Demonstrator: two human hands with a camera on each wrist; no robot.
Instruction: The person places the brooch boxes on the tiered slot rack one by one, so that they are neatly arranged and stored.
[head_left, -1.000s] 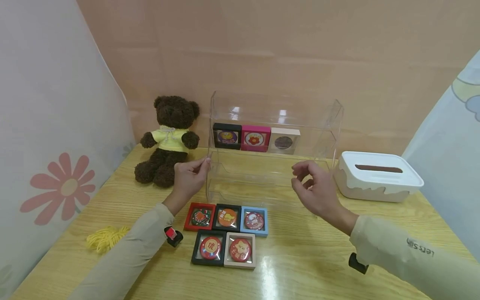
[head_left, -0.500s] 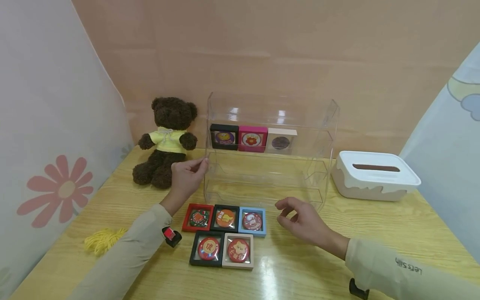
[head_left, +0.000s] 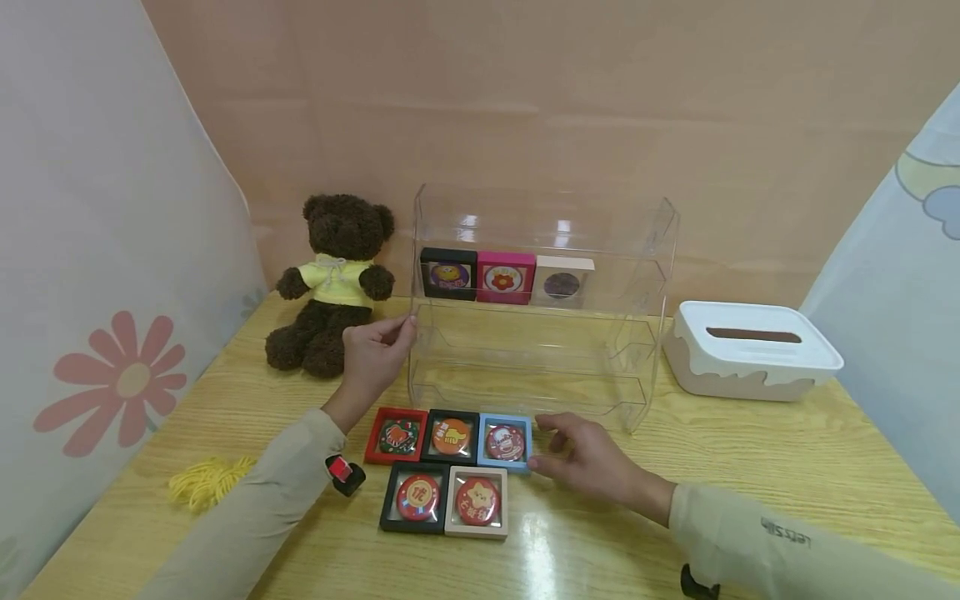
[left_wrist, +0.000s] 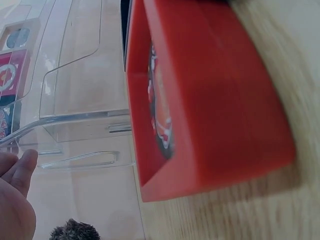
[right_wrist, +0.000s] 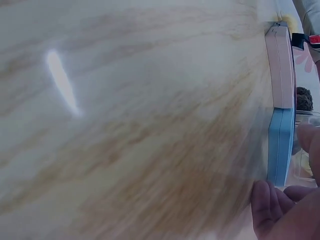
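In the head view my left hand (head_left: 375,358) pinches the left side edge of a clear plastic display rack (head_left: 525,360). My right hand (head_left: 600,467) is low over the table at the right edge of a light blue square frame (head_left: 506,443) with a round badge inside. Its thumb and fingers are spread beside that edge; the right wrist view shows the fingertips by the blue frame's (right_wrist: 281,145) end. Lying beside it are a red frame (head_left: 397,435), a black frame (head_left: 452,437), a second black frame (head_left: 415,498) and a beige frame (head_left: 477,502).
Black (head_left: 448,274), pink (head_left: 506,277) and cream (head_left: 563,282) frames stand on an upper tier of the rack. A brown teddy bear (head_left: 337,279) sits left of it, a white tissue box (head_left: 753,350) right. Yellow string (head_left: 210,482) lies front left.
My right hand has come down and left from in front of the rack to the light blue frame. My left hand has kept its place on the rack's edge.
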